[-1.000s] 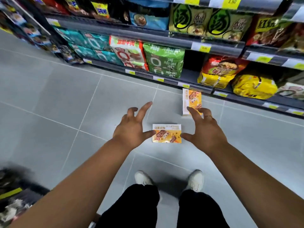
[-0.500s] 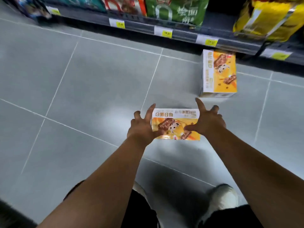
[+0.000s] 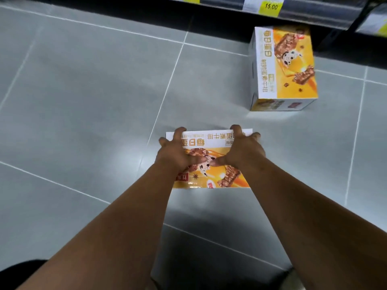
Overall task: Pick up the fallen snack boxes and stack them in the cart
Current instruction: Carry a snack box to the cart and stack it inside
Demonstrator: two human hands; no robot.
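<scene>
A white and orange snack box (image 3: 211, 178) lies flat on the grey tiled floor in front of me. My left hand (image 3: 177, 152) grips its left part, fingers curled over the far edge and thumb pressed on the top face. My right hand (image 3: 243, 149) grips its right part the same way, and the two thumbs nearly meet at the middle. A second, identical snack box (image 3: 282, 68) lies on the floor farther away at the upper right, close to the shelf base. No cart shows in the head view.
The bottom shelf edge (image 3: 303, 9) with yellow price tags runs along the top of the view, with a dark gap beneath it. Grey floor tiles (image 3: 83, 101) spread to the left. My dark trouser legs and one shoe show at the bottom.
I have bent lower and closer to the floor. Both hands went from hovering open beside the near box to lying on it with fingers curled over its far edge.
</scene>
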